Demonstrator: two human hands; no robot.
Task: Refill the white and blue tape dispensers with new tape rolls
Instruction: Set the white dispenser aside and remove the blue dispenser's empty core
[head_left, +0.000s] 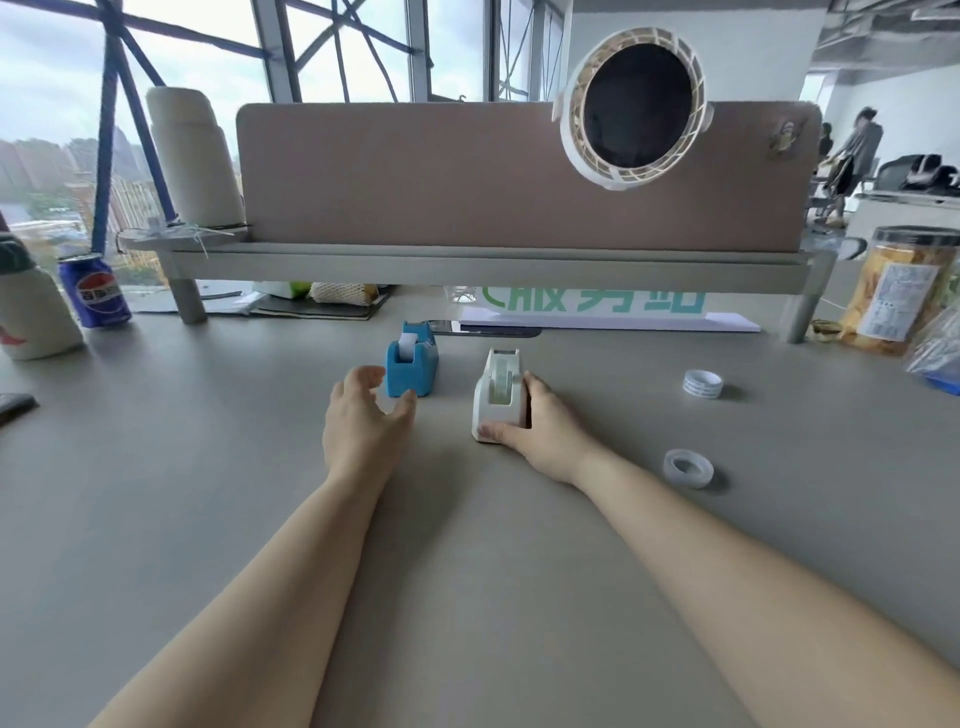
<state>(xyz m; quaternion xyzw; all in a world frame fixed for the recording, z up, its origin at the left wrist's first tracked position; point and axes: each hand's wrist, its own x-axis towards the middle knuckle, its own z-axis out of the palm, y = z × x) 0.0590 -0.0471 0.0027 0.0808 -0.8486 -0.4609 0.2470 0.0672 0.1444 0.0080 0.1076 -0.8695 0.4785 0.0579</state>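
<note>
A white tape dispenser stands upright on the grey desk, a pale roll inside it. My right hand grips it from the right side, thumb on its near end. A blue tape dispenser sits to its left with a white roll core showing. Just in front of the blue dispenser hovers my left hand, fingers spread and holding nothing, fingertips close to its near corner. Two loose rolls lie to the right: a clear tape roll and a blue-printed white tape roll.
A raised shelf with a brown divider panel spans the back; a fan hangs before it. A cola can and white bottle stand at left. A snack jar and plastic bag are at right. A phone lies behind the dispensers.
</note>
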